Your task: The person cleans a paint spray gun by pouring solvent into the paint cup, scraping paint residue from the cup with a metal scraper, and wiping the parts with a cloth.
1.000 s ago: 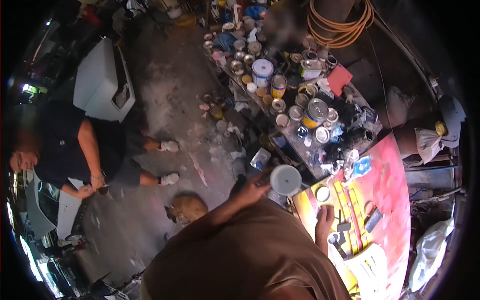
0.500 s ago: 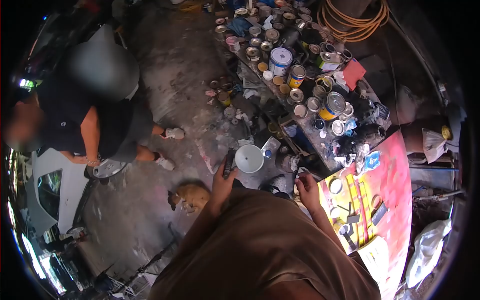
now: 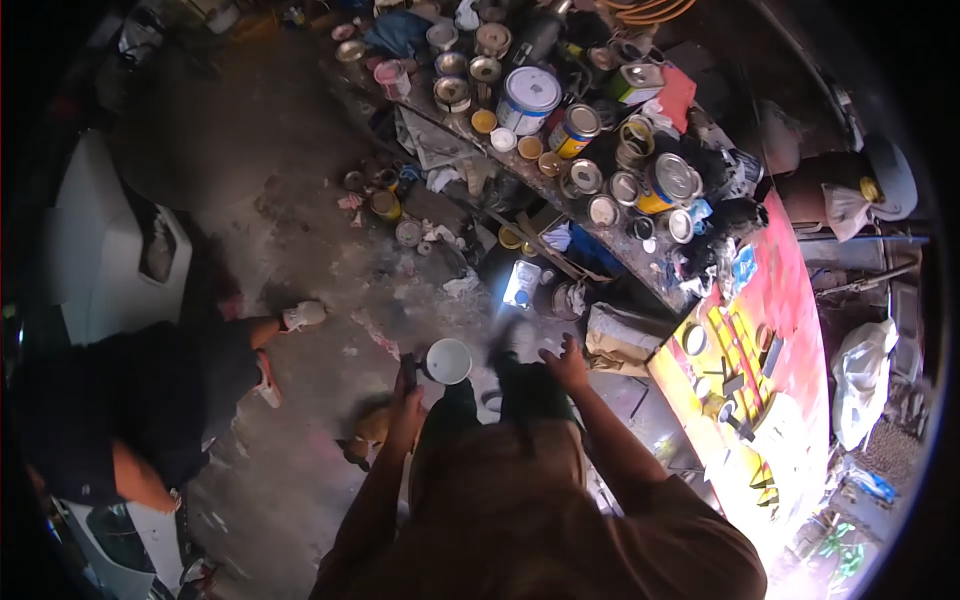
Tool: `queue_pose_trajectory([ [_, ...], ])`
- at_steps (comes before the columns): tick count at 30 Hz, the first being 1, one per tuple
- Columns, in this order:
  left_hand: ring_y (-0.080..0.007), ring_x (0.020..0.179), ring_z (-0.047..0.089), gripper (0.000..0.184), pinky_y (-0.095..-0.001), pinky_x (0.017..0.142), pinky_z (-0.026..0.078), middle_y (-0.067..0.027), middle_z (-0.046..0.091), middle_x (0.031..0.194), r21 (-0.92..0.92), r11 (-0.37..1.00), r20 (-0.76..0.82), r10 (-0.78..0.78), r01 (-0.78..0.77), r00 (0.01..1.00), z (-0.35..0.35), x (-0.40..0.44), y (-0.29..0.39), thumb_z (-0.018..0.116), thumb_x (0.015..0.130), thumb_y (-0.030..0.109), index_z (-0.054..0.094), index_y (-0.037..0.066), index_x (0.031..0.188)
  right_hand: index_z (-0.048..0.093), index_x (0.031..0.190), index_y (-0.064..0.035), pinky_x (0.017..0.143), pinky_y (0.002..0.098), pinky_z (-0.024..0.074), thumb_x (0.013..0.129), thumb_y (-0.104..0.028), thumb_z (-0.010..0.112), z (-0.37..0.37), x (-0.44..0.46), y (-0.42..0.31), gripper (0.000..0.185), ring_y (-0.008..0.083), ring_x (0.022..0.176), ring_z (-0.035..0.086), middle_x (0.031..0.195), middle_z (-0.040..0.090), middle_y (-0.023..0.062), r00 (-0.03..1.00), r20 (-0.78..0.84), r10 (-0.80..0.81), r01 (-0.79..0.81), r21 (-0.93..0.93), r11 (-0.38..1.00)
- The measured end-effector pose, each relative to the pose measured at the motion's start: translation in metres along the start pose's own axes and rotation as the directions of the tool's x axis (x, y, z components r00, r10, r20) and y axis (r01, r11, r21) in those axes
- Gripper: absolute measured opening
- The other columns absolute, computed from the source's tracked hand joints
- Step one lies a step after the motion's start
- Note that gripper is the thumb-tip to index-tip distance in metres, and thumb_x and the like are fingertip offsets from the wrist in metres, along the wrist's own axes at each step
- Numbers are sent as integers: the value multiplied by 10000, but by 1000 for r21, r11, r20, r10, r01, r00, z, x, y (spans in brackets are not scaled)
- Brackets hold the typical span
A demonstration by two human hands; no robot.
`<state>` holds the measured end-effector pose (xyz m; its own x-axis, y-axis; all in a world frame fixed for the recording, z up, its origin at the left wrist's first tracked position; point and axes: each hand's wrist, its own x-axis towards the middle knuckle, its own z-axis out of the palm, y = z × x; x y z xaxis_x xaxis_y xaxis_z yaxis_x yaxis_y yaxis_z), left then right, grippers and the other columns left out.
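My left hand (image 3: 405,412) is closed around the dark handle of what looks like a spray gun, with its white round cup (image 3: 449,361) facing up. The inside of the cup shows pale. My right hand (image 3: 567,366) hangs in the air with its fingers apart and nothing visible in them. Beyond it a brown paper bag (image 3: 622,343) lies by the table's foot. A clear container with a blue cap (image 3: 522,284) stands on the floor ahead of my hands.
Paint cans (image 3: 530,98) and lids crowd the workbench ahead. To my right is a red and yellow panel (image 3: 785,300) with tools and tape on it. A brown dog (image 3: 371,428) lies near my left arm. Another person (image 3: 130,405) stands at left, by a white car (image 3: 115,250).
My view has shifted forward and turned, and my legs now show in mid-step. The right hand's fingers have spread. The other person appears lower in view. The spray gun remains in my left hand.
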<state>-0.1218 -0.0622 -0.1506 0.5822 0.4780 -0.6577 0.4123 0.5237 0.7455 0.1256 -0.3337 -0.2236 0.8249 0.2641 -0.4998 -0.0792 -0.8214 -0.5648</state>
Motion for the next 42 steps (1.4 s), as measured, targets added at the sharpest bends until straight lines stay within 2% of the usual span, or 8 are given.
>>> queue_pose_trajectory([
  [9, -186, 1119, 505, 810, -290, 922, 437, -78, 476, 1323, 122, 981, -73, -143, 151, 987, -41, 174, -156, 552, 802, 59, 250, 90, 1554, 312, 1461, -49, 1066, 522, 399, 756, -448, 801, 196, 198, 60, 946, 473, 1321, 427, 1455, 383, 297, 971, -54, 234, -241, -235, 942],
  [14, -196, 1097, 512, 819, -291, 891, 456, -111, 438, 1419, -84, 950, -34, -305, 301, 952, -32, 268, -233, 595, 830, 26, 223, 53, 1559, 127, 1577, -120, 1094, 695, 248, 701, -561, 791, 267, 278, 100, 1184, 460, 1473, 168, 1613, 79, 263, 941, -158, 298, -334, -307, 891],
  [16, -180, 1065, 516, 824, -282, 857, 468, -97, 462, 1357, -84, 964, -16, -256, 253, 967, -26, 307, -273, 613, 844, 34, 214, 54, 1565, 104, 1572, -77, 1130, 640, 240, 681, -560, 804, 285, 289, 110, 1232, 476, 1469, 154, 1606, 58, 292, 924, -199, 327, -376, -316, 871],
  [19, -194, 1021, 548, 809, -282, 865, 470, -128, 520, 1320, -20, 954, 4, -299, 299, 954, -18, 352, -309, 651, 864, 77, 214, 16, 1542, 98, 1540, 26, 1161, 487, 266, 665, -490, 823, 308, 297, 143, 1248, 518, 1412, 225, 1529, 160, 353, 940, -292, 176, -250, -240, 938],
  [26, -234, 1149, 573, 847, -315, 948, 461, -206, 541, 1331, -94, 991, -24, -98, 95, 995, -5, 418, -324, 697, 862, 154, 197, -76, 1506, 193, 1550, -84, 1123, 550, 289, 645, -407, 818, 289, 290, 136, 1147, 506, 1358, 303, 1483, 263, 306, 977, -215, 2, -91, -402, 911],
  [31, -358, 1222, 565, 953, -382, 1032, 430, -283, 511, 1377, 195, 981, -147, 14, 15, 989, -17, 452, -347, 753, 807, 304, 227, -107, 1486, 237, 1556, -176, 1087, 595, 301, 729, -309, 702, 299, 268, 101, 958, 472, 1315, 357, 1494, 281, 300, 997, -4, -73, 43, -777, 628],
  [40, -426, 1226, 558, 1013, -459, 1024, 448, -310, 542, 1339, 490, 861, -231, -20, 135, 973, -59, 468, -352, 755, 758, 467, 286, -71, 1477, 346, 1519, -174, 1078, 599, 269, 843, -180, 583, 365, 251, 62, 717, 422, 1325, 351, 1512, 320, 205, 907, 264, -329, 358, -895, 267],
  [42, -426, 1213, 569, 1021, -462, 1019, 451, -306, 564, 1316, 506, 846, -273, -27, 167, 962, -66, 465, -346, 756, 753, 474, 286, -71, 1478, 361, 1508, -181, 1067, 585, 281, 810, -262, 637, 380, 254, 54, 755, 405, 1331, 350, 1530, 294, 214, 873, 333, -358, 403, -904, 143],
])
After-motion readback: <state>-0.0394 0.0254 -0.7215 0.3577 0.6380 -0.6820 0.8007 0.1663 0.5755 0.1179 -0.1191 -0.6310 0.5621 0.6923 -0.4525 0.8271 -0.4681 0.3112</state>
